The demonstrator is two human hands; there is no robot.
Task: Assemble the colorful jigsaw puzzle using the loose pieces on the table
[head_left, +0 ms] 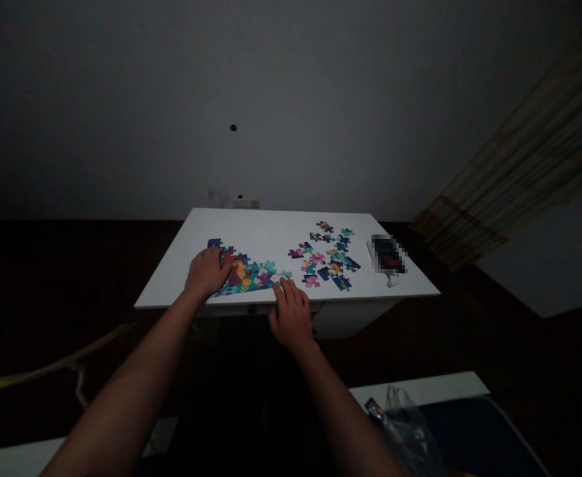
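A partly joined jigsaw puzzle (256, 273) with a colourful picture lies on the white table (271, 228), close to its front edge. My left hand (205, 271) rests flat over the puzzle's left side, fingers pointing away from me and covering part of it. At the puzzle's lower right corner, my right hand (293, 315) touches the edge with its fingertips, fingers stretched out and slightly bent. I cannot make out any piece held in either hand. Several loose puzzle pieces (315, 258) lie scattered to the right of the joined part, some of them touching or overlapping.
A blurred-out dark item (388, 254) lies at the table's right side, with a small white object (392, 280) by it. A wall with a socket strip (246, 203) stands behind, and a curtain (514, 159) hangs right. Below right is a clear plastic bag (407, 424).
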